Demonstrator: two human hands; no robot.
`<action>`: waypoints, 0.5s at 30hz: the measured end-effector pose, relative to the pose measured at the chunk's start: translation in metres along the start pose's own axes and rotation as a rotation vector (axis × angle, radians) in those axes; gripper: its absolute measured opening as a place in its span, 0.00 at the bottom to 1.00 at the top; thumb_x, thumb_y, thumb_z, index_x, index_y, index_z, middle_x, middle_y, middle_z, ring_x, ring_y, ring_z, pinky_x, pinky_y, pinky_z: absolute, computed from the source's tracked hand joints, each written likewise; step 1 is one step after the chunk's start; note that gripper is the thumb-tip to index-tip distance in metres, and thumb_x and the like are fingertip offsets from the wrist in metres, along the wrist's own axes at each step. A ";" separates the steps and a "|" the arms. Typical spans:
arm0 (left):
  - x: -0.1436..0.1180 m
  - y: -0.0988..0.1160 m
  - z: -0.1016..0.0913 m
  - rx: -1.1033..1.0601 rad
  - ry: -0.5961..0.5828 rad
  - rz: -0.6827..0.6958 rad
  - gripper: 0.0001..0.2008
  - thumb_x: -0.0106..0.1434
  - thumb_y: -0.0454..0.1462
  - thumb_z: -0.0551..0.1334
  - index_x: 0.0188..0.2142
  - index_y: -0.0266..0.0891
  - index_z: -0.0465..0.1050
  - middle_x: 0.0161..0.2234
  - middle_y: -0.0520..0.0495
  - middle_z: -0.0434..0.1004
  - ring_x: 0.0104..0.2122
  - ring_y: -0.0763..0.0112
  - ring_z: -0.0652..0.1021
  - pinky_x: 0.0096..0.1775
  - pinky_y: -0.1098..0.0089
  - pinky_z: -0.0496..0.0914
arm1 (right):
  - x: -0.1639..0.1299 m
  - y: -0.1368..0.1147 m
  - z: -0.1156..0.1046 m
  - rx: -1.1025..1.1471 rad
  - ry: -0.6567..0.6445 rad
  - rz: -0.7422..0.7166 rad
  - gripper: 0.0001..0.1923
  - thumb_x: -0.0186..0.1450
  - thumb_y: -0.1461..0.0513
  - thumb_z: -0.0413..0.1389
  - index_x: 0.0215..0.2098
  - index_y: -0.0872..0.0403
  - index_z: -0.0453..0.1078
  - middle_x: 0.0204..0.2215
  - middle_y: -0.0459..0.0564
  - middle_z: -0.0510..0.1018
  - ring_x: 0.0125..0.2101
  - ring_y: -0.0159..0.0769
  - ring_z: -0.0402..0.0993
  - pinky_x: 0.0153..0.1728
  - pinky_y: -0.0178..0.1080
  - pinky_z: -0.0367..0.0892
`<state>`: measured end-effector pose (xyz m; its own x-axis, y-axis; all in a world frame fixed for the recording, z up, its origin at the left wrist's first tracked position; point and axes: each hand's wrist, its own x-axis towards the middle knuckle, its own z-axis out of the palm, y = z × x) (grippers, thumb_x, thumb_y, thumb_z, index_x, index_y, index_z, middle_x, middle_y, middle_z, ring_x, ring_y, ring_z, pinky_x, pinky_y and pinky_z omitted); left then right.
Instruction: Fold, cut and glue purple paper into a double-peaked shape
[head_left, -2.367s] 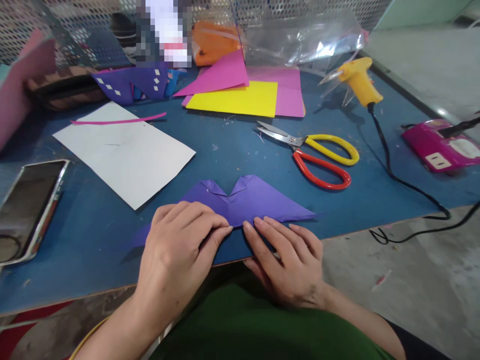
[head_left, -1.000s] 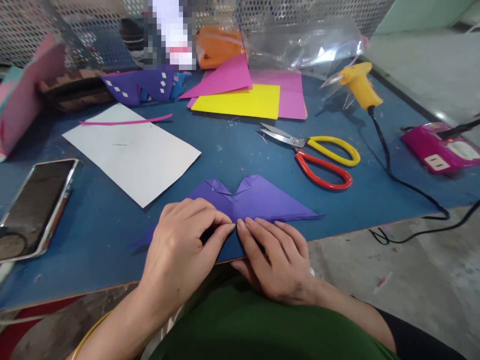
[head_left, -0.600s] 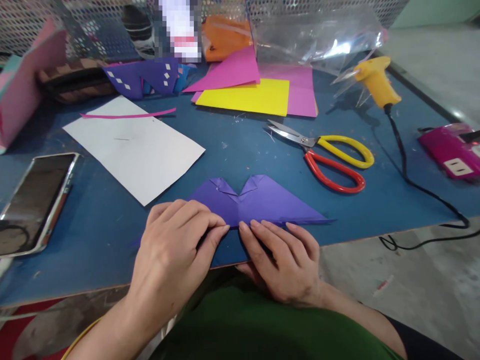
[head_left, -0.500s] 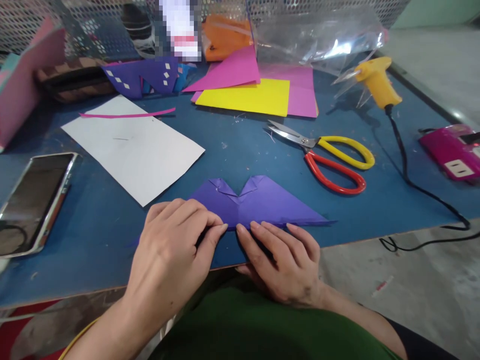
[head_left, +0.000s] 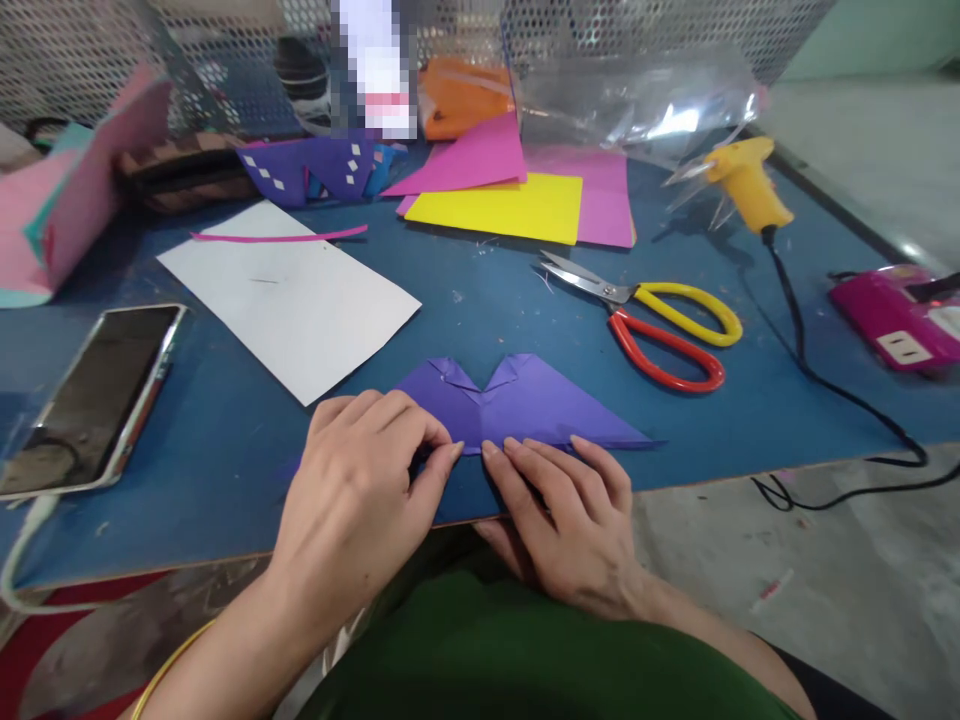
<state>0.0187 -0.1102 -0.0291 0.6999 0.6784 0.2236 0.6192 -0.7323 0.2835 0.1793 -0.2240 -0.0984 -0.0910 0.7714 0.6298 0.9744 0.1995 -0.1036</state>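
Purple paper (head_left: 525,405) already folded, notched at 12 o'clock; left hand (head_left: 360,500) and right hand (head_left: 570,515) pinching its near edge, crease unfinished.

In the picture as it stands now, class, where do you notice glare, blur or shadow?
Head view: glare on the clear plastic bag; a pixelated patch behind the table; soft shadow under the left hand beside the purple paper; edges bend.

Soft, even daylight (edges bowed), faint shadows, slight blur
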 end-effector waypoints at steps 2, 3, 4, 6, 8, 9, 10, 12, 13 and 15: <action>0.000 -0.001 0.000 -0.012 -0.003 -0.006 0.08 0.68 0.37 0.60 0.30 0.41 0.70 0.31 0.52 0.75 0.33 0.64 0.73 0.42 0.58 0.62 | 0.000 -0.002 0.000 -0.015 0.012 -0.004 0.22 0.73 0.54 0.54 0.58 0.59 0.73 0.49 0.54 0.82 0.51 0.38 0.73 0.66 0.46 0.50; 0.000 -0.001 0.000 -0.017 0.001 -0.011 0.08 0.68 0.37 0.61 0.30 0.41 0.70 0.30 0.52 0.75 0.33 0.64 0.73 0.42 0.58 0.62 | 0.001 -0.003 0.000 -0.020 0.017 -0.013 0.22 0.72 0.55 0.54 0.58 0.60 0.73 0.49 0.55 0.82 0.51 0.39 0.72 0.67 0.47 0.50; 0.000 -0.001 0.001 -0.023 0.006 -0.016 0.09 0.68 0.37 0.61 0.30 0.41 0.70 0.30 0.52 0.75 0.33 0.64 0.73 0.42 0.58 0.62 | 0.002 -0.004 0.000 -0.021 0.019 -0.026 0.22 0.72 0.56 0.54 0.58 0.61 0.73 0.50 0.55 0.82 0.51 0.39 0.72 0.67 0.47 0.50; 0.000 -0.002 0.001 -0.039 0.012 -0.023 0.09 0.68 0.36 0.61 0.29 0.41 0.70 0.30 0.52 0.75 0.33 0.64 0.73 0.42 0.58 0.62 | 0.004 -0.006 0.000 -0.007 0.008 -0.060 0.21 0.72 0.57 0.54 0.57 0.61 0.73 0.51 0.56 0.81 0.52 0.41 0.73 0.66 0.48 0.53; 0.000 -0.003 0.002 -0.058 0.010 -0.031 0.09 0.67 0.36 0.61 0.29 0.41 0.70 0.30 0.52 0.75 0.33 0.65 0.73 0.41 0.58 0.62 | 0.008 -0.009 0.001 0.012 -0.001 -0.096 0.21 0.72 0.57 0.54 0.56 0.62 0.74 0.51 0.57 0.81 0.52 0.43 0.73 0.63 0.48 0.57; 0.000 -0.003 0.003 -0.070 0.005 -0.035 0.09 0.67 0.36 0.61 0.29 0.41 0.70 0.30 0.52 0.75 0.33 0.65 0.73 0.42 0.58 0.62 | 0.010 -0.010 0.001 0.017 0.000 -0.109 0.21 0.72 0.57 0.54 0.55 0.63 0.75 0.51 0.57 0.81 0.51 0.44 0.74 0.62 0.47 0.58; 0.000 -0.004 0.003 -0.084 0.002 -0.040 0.09 0.68 0.36 0.61 0.29 0.41 0.71 0.30 0.53 0.76 0.33 0.65 0.74 0.42 0.59 0.62 | 0.012 -0.012 0.002 0.018 0.006 -0.118 0.20 0.72 0.58 0.53 0.54 0.64 0.75 0.50 0.58 0.82 0.51 0.45 0.74 0.61 0.47 0.60; -0.002 -0.006 0.002 -0.113 -0.002 -0.050 0.09 0.68 0.36 0.60 0.29 0.42 0.72 0.31 0.53 0.76 0.33 0.66 0.74 0.42 0.59 0.62 | 0.015 -0.014 0.003 0.010 0.030 -0.125 0.20 0.72 0.58 0.53 0.52 0.66 0.76 0.49 0.59 0.82 0.50 0.45 0.76 0.58 0.46 0.63; -0.003 -0.008 0.001 -0.123 -0.006 -0.049 0.09 0.69 0.37 0.60 0.30 0.42 0.72 0.31 0.53 0.77 0.34 0.66 0.74 0.42 0.60 0.63 | 0.015 -0.015 0.003 0.001 0.042 -0.123 0.19 0.72 0.58 0.53 0.51 0.65 0.76 0.49 0.58 0.83 0.50 0.44 0.76 0.58 0.45 0.63; -0.007 -0.012 -0.002 -0.122 -0.017 -0.036 0.10 0.70 0.37 0.59 0.32 0.43 0.74 0.33 0.53 0.78 0.35 0.67 0.75 0.43 0.60 0.63 | 0.015 -0.016 0.005 -0.014 0.063 -0.111 0.19 0.72 0.58 0.53 0.52 0.64 0.77 0.49 0.57 0.83 0.49 0.42 0.77 0.58 0.44 0.63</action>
<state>0.0057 -0.1057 -0.0318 0.6844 0.7023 0.1960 0.5966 -0.6939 0.4031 0.1612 -0.2126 -0.0907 -0.1862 0.7056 0.6837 0.9619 0.2728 -0.0196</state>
